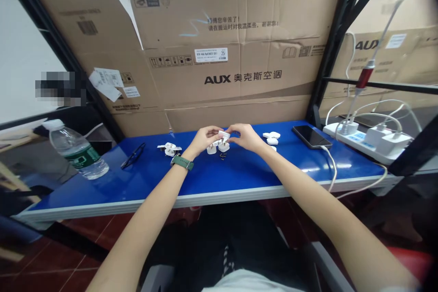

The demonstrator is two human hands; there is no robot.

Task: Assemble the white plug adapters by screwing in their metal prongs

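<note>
In the middle of the head view, my left hand and my right hand meet over the table, fingers closed in a pinch. Between their fingertips is a small white plastic piece; its exact kind is too small to tell. Just under the hands lie a rounded white piece and another white piece. Several tiny brass-coloured bits rest in front of them. To the left of my left hand sits a cluster of white parts with metal bits. Stacked white pieces lie right of my right hand.
The blue table backs onto a cardboard panel. A water bottle and black glasses are on the left. A phone with a white cable and a power strip with chargers stand right.
</note>
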